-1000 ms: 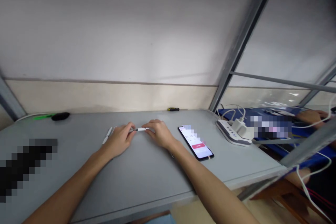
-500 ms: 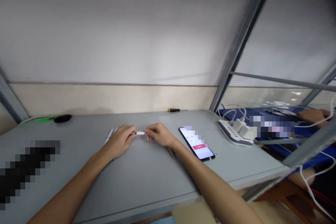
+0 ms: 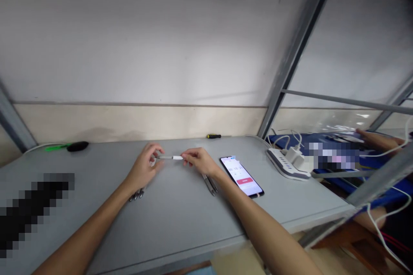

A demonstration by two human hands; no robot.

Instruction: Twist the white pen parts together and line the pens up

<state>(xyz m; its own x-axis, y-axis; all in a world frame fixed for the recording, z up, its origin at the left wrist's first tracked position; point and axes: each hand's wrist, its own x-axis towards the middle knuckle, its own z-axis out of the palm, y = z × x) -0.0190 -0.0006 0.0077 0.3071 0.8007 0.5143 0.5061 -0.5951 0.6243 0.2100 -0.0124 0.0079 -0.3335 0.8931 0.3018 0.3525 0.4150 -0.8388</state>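
Note:
A pen [image 3: 176, 157] with a white end and a greyish barrel lies level between my hands, just above the grey desk. My right hand [image 3: 199, 161] pinches its white end between thumb and fingers. Around the barrel's other end, my left hand [image 3: 145, 166] has its thumb and fingers apart, not closed on the pen. Several pens [image 3: 137, 194] lie side by side under my left wrist, mostly covered by it. Beside my right wrist, a couple of grey pens [image 3: 209, 184] rest on the desk, partly hidden by the forearm.
Right of my hands lies a lit phone [image 3: 243, 176] showing a timer. Beyond it sits a power strip [image 3: 285, 165] with plugs and white cables. A small screwdriver [image 3: 214, 136] and a black-and-green object [image 3: 77, 146] lie along the wall. Another person's hand [image 3: 377, 139] shows far right.
My left hand's fingers have opened off the pen, uncovering more of its barrel. That hand has shifted slightly left and up. The right hand keeps its pinch, slightly farther right.

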